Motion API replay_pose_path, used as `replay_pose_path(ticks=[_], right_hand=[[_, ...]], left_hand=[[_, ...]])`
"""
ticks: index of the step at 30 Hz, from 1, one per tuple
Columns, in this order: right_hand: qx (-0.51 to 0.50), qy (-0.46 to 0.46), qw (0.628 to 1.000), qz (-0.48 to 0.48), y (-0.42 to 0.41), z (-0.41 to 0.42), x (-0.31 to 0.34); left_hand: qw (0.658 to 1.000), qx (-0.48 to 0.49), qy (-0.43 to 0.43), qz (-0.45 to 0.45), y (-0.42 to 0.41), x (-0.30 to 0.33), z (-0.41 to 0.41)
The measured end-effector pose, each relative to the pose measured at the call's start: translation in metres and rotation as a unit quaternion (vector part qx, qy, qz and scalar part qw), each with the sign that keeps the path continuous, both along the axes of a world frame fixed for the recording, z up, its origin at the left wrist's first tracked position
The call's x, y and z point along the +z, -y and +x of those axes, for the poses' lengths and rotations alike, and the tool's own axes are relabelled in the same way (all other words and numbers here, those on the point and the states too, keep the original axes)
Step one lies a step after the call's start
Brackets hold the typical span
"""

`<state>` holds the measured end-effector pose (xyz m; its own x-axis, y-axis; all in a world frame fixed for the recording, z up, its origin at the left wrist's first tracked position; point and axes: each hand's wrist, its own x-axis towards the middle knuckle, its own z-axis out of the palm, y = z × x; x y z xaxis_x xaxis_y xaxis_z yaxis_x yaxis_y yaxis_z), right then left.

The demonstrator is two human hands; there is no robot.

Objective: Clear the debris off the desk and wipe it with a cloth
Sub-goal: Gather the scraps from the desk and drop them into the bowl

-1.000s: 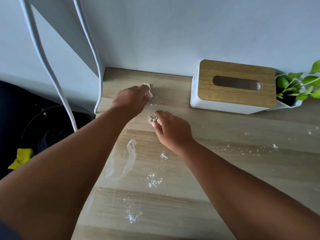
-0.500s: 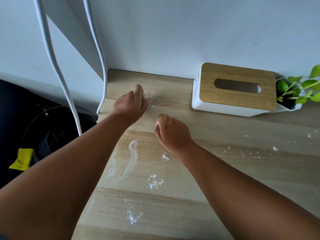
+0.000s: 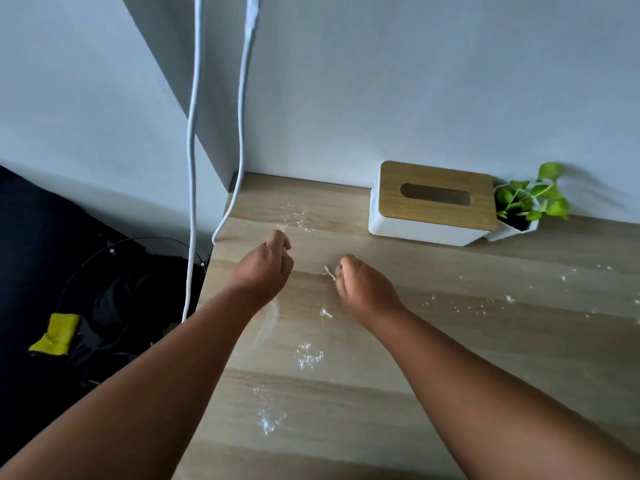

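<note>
Crumbs (image 3: 308, 356) still dot the tabletop (image 3: 450, 341) in little white patches. The left hand (image 3: 265, 271), curled tight, has pulled back from the far corner; I cannot tell what its grip holds. The right hand (image 3: 363, 285) now pinches a scrap of string (image 3: 329, 271). So picking-up goes on, no wiping yet. I count two cables (image 3: 192, 168), one tissue box (image 3: 433, 202), one plant (image 3: 530, 199).

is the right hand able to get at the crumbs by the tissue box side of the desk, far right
Probably yes. The right hand already pinches a scrap, but the bare desk lies open between it and the crumbs; the tissue box sits further back.
</note>
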<state>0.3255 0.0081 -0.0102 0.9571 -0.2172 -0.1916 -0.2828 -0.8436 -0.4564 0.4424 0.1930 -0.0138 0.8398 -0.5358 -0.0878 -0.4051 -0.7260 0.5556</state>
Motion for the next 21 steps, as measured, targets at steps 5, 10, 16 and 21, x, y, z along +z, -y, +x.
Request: replay_pose_path(ticks=[5,10,16,21], right_hand=[[-0.042,0.006,0.999,0.0,0.002,-0.028,0.018],[-0.044,0.023,0.998,-0.028,0.005,-0.061,0.02],[-0.057,-0.018,0.998,-0.028,0.003,-0.056,0.003],[-0.054,-0.054,0.997,-0.021,0.002,-0.03,-0.007]], left_hand=[[1.0,-0.002,-0.013,0.006,0.002,0.009,-0.019],[1.0,-0.011,0.023,0.003,-0.002,0.009,-0.034],[0.999,-0.022,0.01,0.023,-0.029,0.017,-0.063],[0.998,-0.001,-0.03,0.056,-0.062,0.02,-0.086]])
